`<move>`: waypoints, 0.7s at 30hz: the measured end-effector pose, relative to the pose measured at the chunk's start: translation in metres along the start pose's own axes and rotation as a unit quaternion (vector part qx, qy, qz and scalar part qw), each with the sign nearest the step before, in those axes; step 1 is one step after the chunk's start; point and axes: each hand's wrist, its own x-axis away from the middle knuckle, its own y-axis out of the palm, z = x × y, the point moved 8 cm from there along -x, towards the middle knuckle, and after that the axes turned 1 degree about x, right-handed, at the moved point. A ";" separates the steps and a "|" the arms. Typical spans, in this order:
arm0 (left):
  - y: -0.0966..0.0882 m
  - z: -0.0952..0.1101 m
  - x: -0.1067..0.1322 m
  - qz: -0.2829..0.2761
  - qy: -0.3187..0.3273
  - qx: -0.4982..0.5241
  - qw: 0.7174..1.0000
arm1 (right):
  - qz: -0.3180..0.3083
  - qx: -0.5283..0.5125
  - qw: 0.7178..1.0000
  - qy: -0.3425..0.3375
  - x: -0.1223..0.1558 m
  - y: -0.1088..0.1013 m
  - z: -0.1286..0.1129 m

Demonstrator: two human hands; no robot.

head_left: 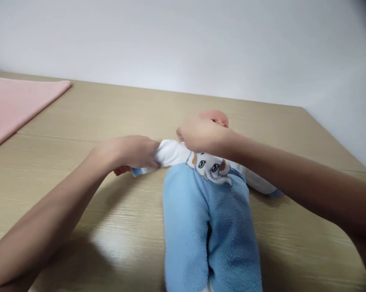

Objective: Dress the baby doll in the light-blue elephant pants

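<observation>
A baby doll (218,117) lies on its back in a romper with blue fleece legs (185,211), a white top and an elephant face (213,168) on the chest. My left hand (134,152) is closed around the doll's white sleeve (169,152), with the doll's small hand (122,170) and a blue cuff sticking out beyond it. Across the neck and shoulder reaches my right hand (201,136), blurred, its fingers curled at the shoulder cloth and partly hidden. It covers part of the doll's head. The doll's other sleeve (258,182) lies stretched out beneath my right forearm.
A pink cloth (24,97) lies flat at the far left of the wooden table (125,227). Behind the table's back edge stands a plain white wall (170,44). The table's right edge slants toward me.
</observation>
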 end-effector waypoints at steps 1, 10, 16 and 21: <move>0.000 -0.007 -0.002 -0.011 -0.031 0.004 0.999 | 0.012 0.043 0.999 0.020 0.007 -0.002 0.005; -0.003 -0.016 -0.034 -0.016 0.050 0.015 0.999 | 0.145 0.079 0.986 0.029 0.091 -0.025 0.017; 0.002 -0.010 -0.030 -0.018 0.027 -0.075 0.997 | 0.252 -0.106 0.962 0.010 0.176 0.009 0.079; -0.003 -0.014 -0.022 0.023 0.050 -0.125 0.991 | 0.321 -0.046 0.946 0.013 0.235 0.050 0.126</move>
